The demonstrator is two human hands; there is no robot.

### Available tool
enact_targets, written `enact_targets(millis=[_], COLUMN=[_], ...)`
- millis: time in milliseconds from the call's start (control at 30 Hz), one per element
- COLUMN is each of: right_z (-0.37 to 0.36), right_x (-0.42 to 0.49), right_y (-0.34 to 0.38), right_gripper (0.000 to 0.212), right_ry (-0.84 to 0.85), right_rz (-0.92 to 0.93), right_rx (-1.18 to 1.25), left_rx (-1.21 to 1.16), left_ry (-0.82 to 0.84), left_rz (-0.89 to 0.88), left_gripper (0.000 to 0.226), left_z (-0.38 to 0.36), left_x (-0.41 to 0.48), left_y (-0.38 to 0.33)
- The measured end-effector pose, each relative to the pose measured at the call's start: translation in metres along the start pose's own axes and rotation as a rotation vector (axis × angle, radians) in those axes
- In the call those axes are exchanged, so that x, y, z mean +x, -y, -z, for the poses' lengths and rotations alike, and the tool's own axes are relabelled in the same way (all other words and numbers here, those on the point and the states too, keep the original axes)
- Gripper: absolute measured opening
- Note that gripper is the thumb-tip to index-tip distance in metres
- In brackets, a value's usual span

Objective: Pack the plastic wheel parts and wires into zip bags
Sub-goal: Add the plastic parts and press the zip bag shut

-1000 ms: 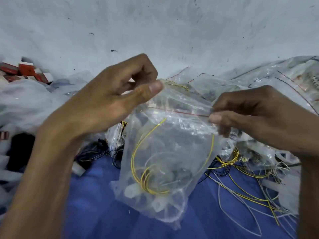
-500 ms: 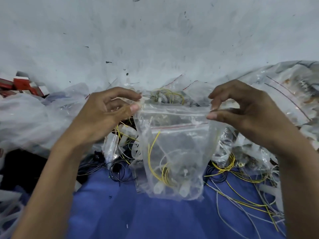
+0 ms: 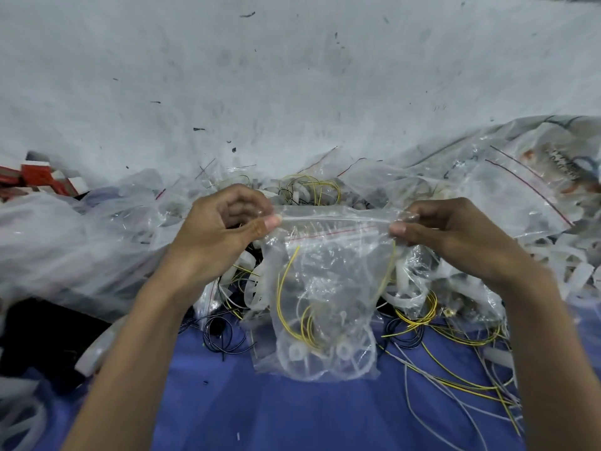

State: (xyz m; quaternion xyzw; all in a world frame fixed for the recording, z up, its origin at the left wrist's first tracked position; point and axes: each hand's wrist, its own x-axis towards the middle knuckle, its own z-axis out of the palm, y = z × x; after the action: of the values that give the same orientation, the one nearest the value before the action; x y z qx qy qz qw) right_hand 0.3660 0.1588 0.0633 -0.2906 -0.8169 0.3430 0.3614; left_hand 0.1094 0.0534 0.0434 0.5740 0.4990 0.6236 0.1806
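In the middle of the frame, the left hand [image 3: 224, 236] and right hand [image 3: 455, 236] each pinch 1 top corner of the zip bag [image 3: 328, 275], now pulled straight, wires [image 3: 282, 302] and wheel parts [image 3: 342, 350] inside, so closing it seems next.

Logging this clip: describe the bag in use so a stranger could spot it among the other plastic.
Above the blue cloth, mid-picture, the left hand and right hand pinch the top corners of one clear zip bag. Unlike the bags piled behind, it hangs stretched between the hands, a yellow wire looped inside.
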Motion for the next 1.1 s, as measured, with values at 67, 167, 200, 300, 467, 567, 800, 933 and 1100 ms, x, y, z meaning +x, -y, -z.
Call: enact_targets(millis=[67, 167, 200, 300, 467, 567, 800, 933, 1100], right_z=[-0.001, 0.000, 0.000, 0.000, 0.001, 0.000, -0.005, -0.007, -0.008], right_x=[0.000, -0.001, -0.001, -0.001, -0.003, -0.004, -0.001, -0.002, -0.002], right_y=[-0.003, -0.002, -0.002, -0.003, -0.003, 0.000, 0.005, 0.007, 0.007], right_gripper=[0.008, 0.009, 0.012, 0.015, 0.011, 0.009, 0.015, 0.018, 0.014], right_ry=[-0.012, -0.036, -0.042, -0.062, -0.122, -0.117, -0.066, -0.073, -0.102], right_rz=[0.010, 0.059, 0.071, 0.103, 0.211, 0.222, 0.167, 0.190, 0.252], right_rx=[0.044, 0.124, 0.139, 0.140, 0.115, 0.109, 0.095, 0.070, 0.017], left_rx=[0.006, -0.007, -0.005, 0.037, 0.025, -0.015, 0.087, 0.107, 0.143], left_ry=[-0.032, -0.058, -0.071, -0.119, -0.097, 0.019, 0.108, 0.075, 0.007], left_rz=[-0.018, -0.026, -0.028, -0.040, -0.072, 0.006, 0.045, -0.001, -0.074], left_gripper=[0.022, 0.025, 0.027, 0.031, 0.030, 0.027, 0.034, 0.024, 0.006], left_z=[0.000, 0.000, 0.000, -0.001, -0.005, -0.002, -0.003, -0.006, -0.010], left_x=[0.000, 0.000, 0.001, 0.003, 0.001, -0.002, -0.002, -0.003, -0.004], left_y=[0.000, 0.001, 0.002, 0.001, -0.003, -0.004, 0.005, 0.003, -0.003])
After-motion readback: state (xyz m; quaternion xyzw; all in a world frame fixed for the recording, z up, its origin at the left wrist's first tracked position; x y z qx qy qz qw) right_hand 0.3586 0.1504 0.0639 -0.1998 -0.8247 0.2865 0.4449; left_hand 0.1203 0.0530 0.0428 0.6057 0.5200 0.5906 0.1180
